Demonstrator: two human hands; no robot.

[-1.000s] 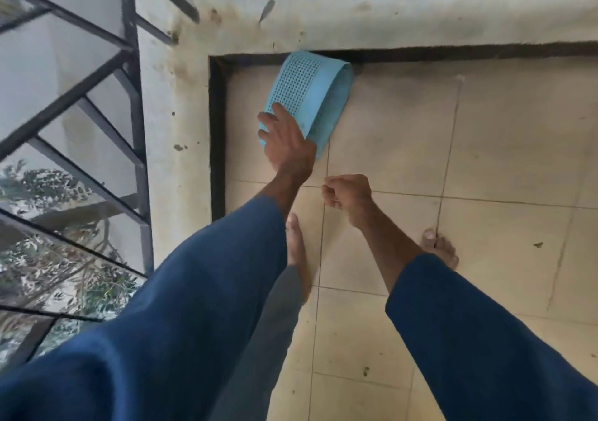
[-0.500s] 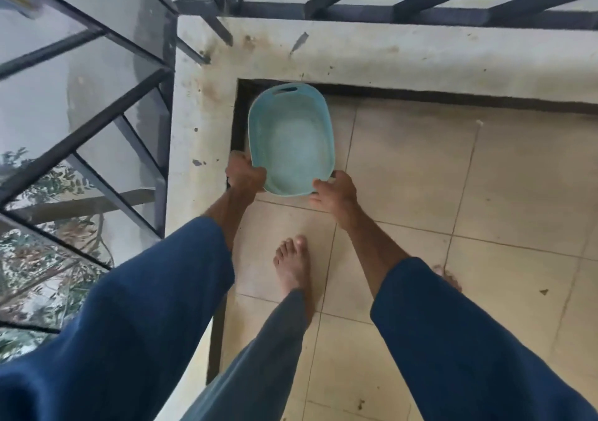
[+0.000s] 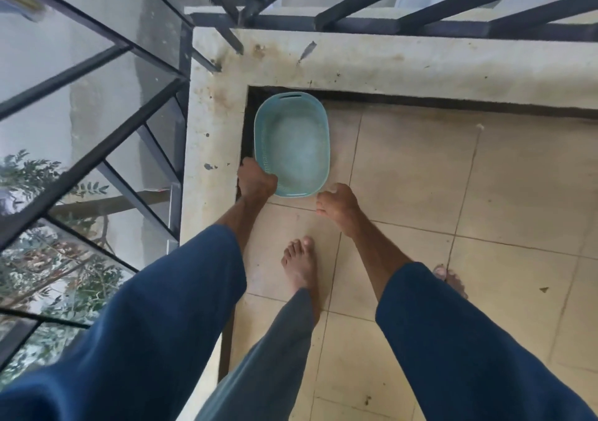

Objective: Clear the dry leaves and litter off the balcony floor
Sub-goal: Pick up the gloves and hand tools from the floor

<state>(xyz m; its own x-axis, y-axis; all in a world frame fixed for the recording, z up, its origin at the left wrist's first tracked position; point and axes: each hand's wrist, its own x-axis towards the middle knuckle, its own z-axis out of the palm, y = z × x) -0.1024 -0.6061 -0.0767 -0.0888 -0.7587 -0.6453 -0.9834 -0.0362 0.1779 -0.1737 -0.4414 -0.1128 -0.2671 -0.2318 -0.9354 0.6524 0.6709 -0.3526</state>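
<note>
Our right hand (image 3: 338, 202) has let go of the basket (image 3: 291, 142) since a moment ago. It now sits just beside the near right corner, fingers loose, holding nothing. Our left hand (image 3: 257, 181) grips the near left rim, with fingers curled over the edge.

The basket stands mouth up and looks empty. It is a little above the middle of the frame, tucked in the corner of the floor (image 3: 404, 168) where the ledge (image 3: 420, 68) turns. We cannot tell if its bottom sits on the tiles or hangs just above them.

We think the step is to set the basket down so both hands are free to pick up litter. To do it well, we should lower it flat so it does not tip. We should also keep it off the dark gap by the ledge, then open the left hand slowly.

Some litter is left. One dark bit (image 3: 543, 289) lies at the right of the frame, well apart from the basket. Another speck (image 3: 367, 399) lies near the bottom. A dark scrap (image 3: 307, 50) sits on the ledge at the top. Moving the basket nearer to these would help.
</note>
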